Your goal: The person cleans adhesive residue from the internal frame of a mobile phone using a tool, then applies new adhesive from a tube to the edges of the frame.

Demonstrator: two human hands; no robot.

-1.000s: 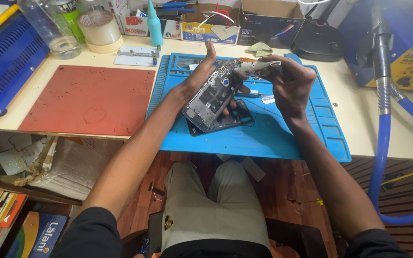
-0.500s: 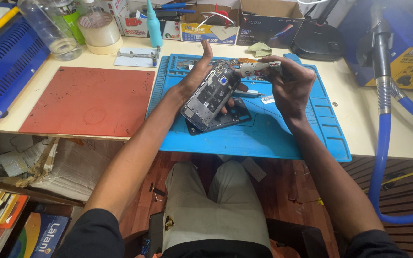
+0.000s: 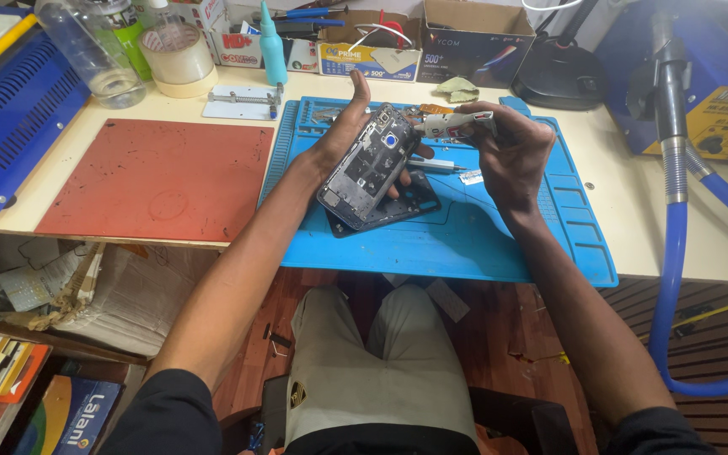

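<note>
My left hand (image 3: 343,135) holds an opened smartphone (image 3: 368,166) tilted above the blue work mat (image 3: 482,236), its inner boards facing up. My right hand (image 3: 511,152) grips a small grey and white tool (image 3: 452,126) whose tip points at the phone's upper end. Under the phone a dark phone frame part (image 3: 406,206) lies flat on the mat. A thin pen-like tool (image 3: 440,167) rests on the mat beside it.
A red mat (image 3: 157,177) lies left of the blue one. Behind stand a clear bottle (image 3: 86,55), a tape roll (image 3: 179,55), a teal bottle (image 3: 271,46) and cardboard boxes (image 3: 473,38). At right a blue hose (image 3: 676,253) hangs off the table.
Both hands stay almost in place. The phone and the tool tip shift only slightly against each other.
</note>
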